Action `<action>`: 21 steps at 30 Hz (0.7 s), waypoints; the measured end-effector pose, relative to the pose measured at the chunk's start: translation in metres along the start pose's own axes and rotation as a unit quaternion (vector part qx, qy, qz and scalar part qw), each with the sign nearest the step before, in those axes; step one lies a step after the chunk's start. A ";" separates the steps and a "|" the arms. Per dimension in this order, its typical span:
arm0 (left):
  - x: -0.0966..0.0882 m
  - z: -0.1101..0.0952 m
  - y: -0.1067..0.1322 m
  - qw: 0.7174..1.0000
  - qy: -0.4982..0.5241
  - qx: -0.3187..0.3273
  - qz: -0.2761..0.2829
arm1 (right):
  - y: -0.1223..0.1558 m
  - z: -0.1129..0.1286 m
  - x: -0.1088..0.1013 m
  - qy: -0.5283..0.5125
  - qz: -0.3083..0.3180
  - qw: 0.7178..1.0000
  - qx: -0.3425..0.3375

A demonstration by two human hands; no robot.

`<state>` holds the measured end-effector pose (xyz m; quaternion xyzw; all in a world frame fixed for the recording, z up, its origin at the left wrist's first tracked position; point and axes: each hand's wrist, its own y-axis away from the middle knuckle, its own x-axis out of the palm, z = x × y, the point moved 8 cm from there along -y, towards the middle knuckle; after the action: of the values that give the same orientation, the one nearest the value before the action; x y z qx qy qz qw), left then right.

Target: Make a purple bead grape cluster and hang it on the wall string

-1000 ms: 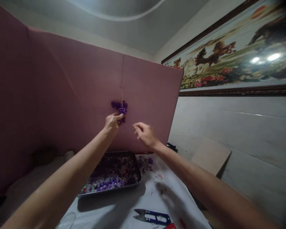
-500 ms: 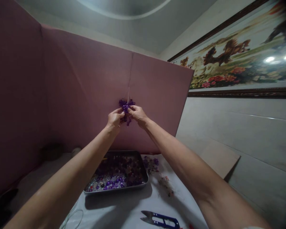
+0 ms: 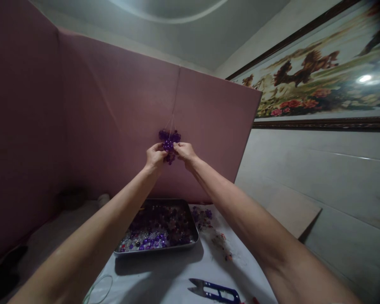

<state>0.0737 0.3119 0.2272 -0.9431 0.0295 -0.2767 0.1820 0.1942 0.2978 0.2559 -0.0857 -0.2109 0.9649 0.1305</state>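
Note:
A purple beaded ornament [image 3: 168, 145] is held up in front of the pink panel, with thin pale threads rising from its top. My left hand [image 3: 156, 155] pinches its left side between thumb and fingers. On the right side, my right hand [image 3: 184, 151] grips it the same way, fingertips against the beads. Rounded bead clusters stand out above both hands, and a short beaded part hangs below them. Beneath my forearms lies a dark metal tray [image 3: 156, 251] of loose purple, clear and red beads.
Blue thread snips [image 3: 213, 290] lie on the white tabletop in front. Purple bead pieces [image 3: 202, 214] and thread scraps [image 3: 220, 240] are right of the tray. A loop of pale cord [image 3: 101, 287] lies at left. The pink panel [image 3: 120, 93] stands behind; a framed horse picture [image 3: 307, 84] hangs at right.
My right hand's fingers have shifted slightly to the right along the ornament, showing more of its middle beads. The whole view has shifted a little.

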 end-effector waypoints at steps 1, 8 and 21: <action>0.000 0.001 -0.002 1.000 -0.002 0.004 -0.001 | 0.000 -0.002 -0.001 0.006 0.000 1.000 0.005; -0.002 0.014 -0.017 1.000 -0.023 -0.005 0.005 | -0.003 -0.014 0.001 0.041 -0.001 0.999 0.024; -0.010 0.040 -0.025 0.999 -0.036 0.000 0.008 | 0.010 -0.041 -0.011 0.089 0.003 0.994 0.060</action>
<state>0.0856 0.3494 0.2002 -0.9522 0.0301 -0.2412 0.1851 0.2115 0.3018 0.2165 -0.1636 -0.1398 0.9649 0.1506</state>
